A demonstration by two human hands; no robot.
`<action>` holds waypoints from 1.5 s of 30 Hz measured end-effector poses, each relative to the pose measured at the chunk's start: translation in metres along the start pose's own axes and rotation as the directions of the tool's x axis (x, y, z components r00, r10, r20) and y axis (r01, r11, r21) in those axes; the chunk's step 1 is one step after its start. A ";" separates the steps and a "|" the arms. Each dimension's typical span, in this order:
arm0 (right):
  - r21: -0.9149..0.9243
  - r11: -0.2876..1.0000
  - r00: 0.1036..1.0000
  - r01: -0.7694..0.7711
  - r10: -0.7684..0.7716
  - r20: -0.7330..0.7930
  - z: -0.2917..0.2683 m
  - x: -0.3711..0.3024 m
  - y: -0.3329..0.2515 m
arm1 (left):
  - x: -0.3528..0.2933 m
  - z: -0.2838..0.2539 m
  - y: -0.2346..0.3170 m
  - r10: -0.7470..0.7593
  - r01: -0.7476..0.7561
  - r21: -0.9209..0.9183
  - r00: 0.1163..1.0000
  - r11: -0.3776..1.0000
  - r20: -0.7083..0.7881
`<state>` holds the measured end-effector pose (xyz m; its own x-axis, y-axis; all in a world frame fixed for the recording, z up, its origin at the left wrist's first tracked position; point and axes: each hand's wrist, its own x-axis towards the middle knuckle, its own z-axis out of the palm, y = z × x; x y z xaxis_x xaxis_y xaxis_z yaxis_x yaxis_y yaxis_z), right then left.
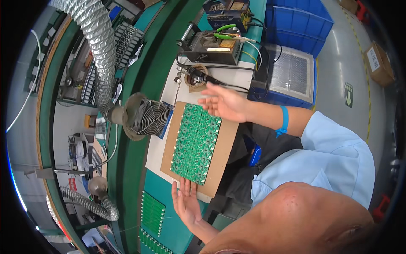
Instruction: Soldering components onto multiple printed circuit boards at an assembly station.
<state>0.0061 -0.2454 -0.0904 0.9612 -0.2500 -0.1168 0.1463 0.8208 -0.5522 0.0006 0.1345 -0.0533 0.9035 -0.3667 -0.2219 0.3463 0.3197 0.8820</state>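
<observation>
Green circuit-board panel lies tilted at the middle of the frame on a brown sheet, which rests over a white sheet on the teal surface. Left hand, palm up with fingers stretched and thumb apart, has its fingertips at the panel's lower edge. Right hand, slightly blurred, is loosely spread by the panel's upper right corner; whether it touches, I cannot tell. A blue band circles that forearm. Left of the panel stands a fan with a round grille. Above are a black-handled tool and a dark boxy unit; more green panels lie lower left of centre.
</observation>
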 end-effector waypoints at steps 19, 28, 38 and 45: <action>-0.852 -0.310 0.870 0.421 -0.128 0.476 -0.001 -0.027 0.025 | -0.001 0.000 0.000 -0.074 0.056 -0.110 0.982 0.992 -0.174; -0.901 0.095 0.906 0.423 -0.038 0.421 0.010 -0.036 0.006 | -0.015 0.016 -0.008 -0.056 0.033 -0.093 0.965 0.995 -0.258; -0.867 0.272 0.908 0.417 -0.089 0.409 0.008 -0.029 0.017 | -0.034 0.024 -0.014 0.039 -0.042 -0.005 0.968 0.999 -0.250; -0.810 0.262 0.850 0.524 -0.106 0.515 0.005 -0.013 0.017 | -0.053 0.027 -0.016 0.121 -0.112 0.053 0.970 0.992 -0.213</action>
<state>-0.0025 -0.2259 -0.0936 0.9223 -0.0353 0.3848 0.3523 -0.3320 -0.8750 -0.0600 0.1251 -0.0439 0.9716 -0.1307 -0.1972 0.2291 0.3123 0.9219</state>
